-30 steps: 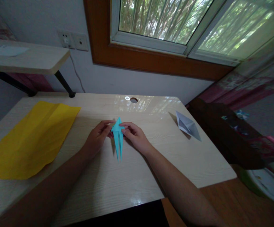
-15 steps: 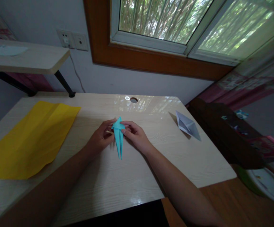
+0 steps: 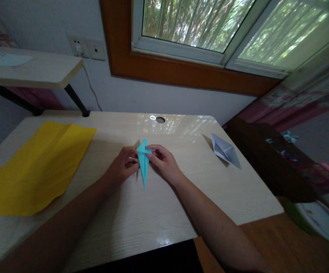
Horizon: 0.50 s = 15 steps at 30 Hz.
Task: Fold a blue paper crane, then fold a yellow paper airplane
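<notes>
Between my two hands, over the middle of the desk, is a folded turquoise origami paper (image 3: 144,163). Its short point faces the window and a long narrow point faces me, with a crease or slit down its middle. My left hand (image 3: 124,163) pinches its left edge near the upper fold. On the opposite edge, my right hand (image 3: 162,159) grips it with the thumb in front and fingers behind. Parts of the fingertips behind the paper are hidden.
A large yellow sheet (image 3: 42,170) lies on the desk (image 3: 158,212) at left. Toward the right rests a white folded paper boat (image 3: 225,149). A raised shelf (image 3: 47,72) stands at the back left, and a round cable hole (image 3: 160,120) is near the rear edge.
The turquoise paper's lower end showed two separate thin tips; now it shows one single point. The paper has shifted very slightly right, and both hands still hold it.
</notes>
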Available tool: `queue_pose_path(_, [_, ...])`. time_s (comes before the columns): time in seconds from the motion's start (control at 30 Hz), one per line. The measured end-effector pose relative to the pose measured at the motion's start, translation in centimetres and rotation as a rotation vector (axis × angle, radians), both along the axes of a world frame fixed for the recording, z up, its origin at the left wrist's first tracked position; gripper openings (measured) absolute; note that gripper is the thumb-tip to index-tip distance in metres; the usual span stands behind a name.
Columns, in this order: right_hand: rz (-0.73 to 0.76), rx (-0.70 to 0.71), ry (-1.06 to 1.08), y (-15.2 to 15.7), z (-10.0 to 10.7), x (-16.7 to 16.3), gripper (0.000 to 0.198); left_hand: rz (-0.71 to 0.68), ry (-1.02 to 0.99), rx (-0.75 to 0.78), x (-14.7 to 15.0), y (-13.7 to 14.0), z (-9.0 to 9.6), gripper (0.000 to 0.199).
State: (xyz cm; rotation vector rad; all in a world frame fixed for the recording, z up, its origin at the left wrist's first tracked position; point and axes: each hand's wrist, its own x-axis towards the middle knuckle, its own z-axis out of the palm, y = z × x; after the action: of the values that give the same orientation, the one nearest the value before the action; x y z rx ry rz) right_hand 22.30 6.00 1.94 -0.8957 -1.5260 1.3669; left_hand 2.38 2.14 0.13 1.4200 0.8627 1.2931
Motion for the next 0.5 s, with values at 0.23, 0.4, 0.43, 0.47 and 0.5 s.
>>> queue_pose_path(0.23, [-0.048, 0.061, 0.013, -0.1, 0.1, -0.2, 0.027, -0.02, 0.092, 0.044, -0.1, -0.1, 0.0, 0.023])
queue_pose_path(0.4, [-0.062, 0.074, 0.003, -0.2, -0.1, -0.2, 0.027, 0.02, 0.231, 0.099, -0.1, -0.4, 1.1, 0.028])
queue_pose_path(0.43, [-0.063, 0.076, 0.008, -0.2, -0.1, -0.2, 0.026, 0.026, 0.26, 0.11, -0.1, -0.4, 1.3, 0.029])
queue_pose_path(0.47, [-0.063, 0.078, 0.012, -0.2, -0.1, -0.2, 0.026, 0.031, 0.28, 0.119, -0.1, -0.5, 1.5, 0.029])
queue_pose_path(0.5, [-0.061, 0.078, 0.013, -0.3, -0.1, -0.2, 0.026, 0.034, 0.292, 0.124, -0.2, -0.5, 1.6, 0.03])
